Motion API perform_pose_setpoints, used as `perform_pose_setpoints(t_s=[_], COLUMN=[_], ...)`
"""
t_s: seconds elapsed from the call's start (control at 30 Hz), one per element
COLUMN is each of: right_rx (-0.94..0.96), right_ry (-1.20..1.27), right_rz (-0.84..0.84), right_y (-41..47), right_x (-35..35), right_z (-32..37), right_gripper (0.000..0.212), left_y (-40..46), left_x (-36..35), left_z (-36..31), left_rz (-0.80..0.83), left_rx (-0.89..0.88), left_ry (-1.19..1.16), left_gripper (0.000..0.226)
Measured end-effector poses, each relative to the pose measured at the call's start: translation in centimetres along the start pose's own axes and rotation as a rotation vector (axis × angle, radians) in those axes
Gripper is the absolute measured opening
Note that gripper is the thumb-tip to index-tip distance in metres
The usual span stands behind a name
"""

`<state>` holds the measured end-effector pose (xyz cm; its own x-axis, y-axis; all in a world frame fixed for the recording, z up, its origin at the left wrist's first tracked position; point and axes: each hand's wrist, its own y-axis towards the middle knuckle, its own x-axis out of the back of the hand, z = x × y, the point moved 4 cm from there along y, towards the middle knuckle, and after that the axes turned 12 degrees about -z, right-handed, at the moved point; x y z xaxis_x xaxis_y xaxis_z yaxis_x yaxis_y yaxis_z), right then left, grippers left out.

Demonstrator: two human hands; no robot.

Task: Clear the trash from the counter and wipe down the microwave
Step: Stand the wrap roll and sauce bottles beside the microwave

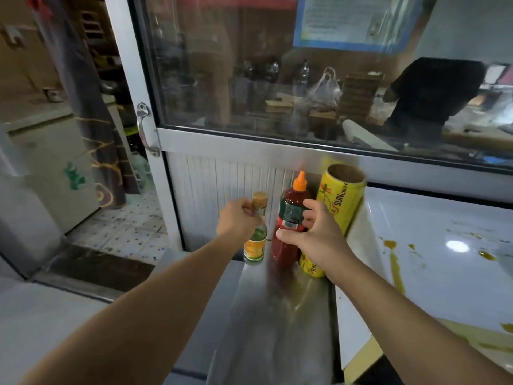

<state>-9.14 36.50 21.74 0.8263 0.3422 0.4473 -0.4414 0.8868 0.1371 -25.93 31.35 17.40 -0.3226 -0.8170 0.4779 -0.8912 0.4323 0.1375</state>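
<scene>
Head view: left hand (pixel 236 219) grips small bottle (pixel 256 232).

Small bottle (pixel 256 240) left of sauce bottle (pixel 288 218); wrap roll (pixel 337 201) right, all on counter (pixel 277 315)

Steel counter (pixel 280 323): bottles (pixel 288 218), wrap roll (pixel 337 207).

Beside the one tall yellow wrap roll (pixel 337 215) on the steel desk (pixel 280 315) stand two bottles, one red sauce bottle (pixel 288 226) touching the roll and one small gold-capped bottle (pixel 256 240) beyond it, with two hands reaching there.
</scene>
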Motion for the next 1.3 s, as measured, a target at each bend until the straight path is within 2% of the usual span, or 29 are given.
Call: perform_pose_setpoints(t_s=[0.3, 0.5, 0.73, 1.3], right_rx=[-0.093, -0.15, -0.205, -0.251], right_ry=[0.015, -0.005, -0.024, -0.026], right_rz=[-0.07, -0.072, -0.107, -0.112], right_y=[1.2, 1.9, 2.9, 2.9], right_x=[-3.7, -4.8, -5.4, -5.0], right_z=[-4.0, -6.4, -8.3, -9.2], right_gripper=[0.087, 0.082, 0.086, 0.087], left_y=[3.0, 4.8, 6.3, 6.3], left_x=[-5.4, -8.0, -9.8, -10.2], left_z=[4.8, 6.6, 7.0, 6.7], left_rz=[0.054, 0.05, 0.029, 0.072], left_rx=[0.035, 0.025, 0.01, 0.042], left_ry=[0.027, 0.047, 0.02, -0.029], left_gripper=[0.017, 0.012, 0.008, 0.029])
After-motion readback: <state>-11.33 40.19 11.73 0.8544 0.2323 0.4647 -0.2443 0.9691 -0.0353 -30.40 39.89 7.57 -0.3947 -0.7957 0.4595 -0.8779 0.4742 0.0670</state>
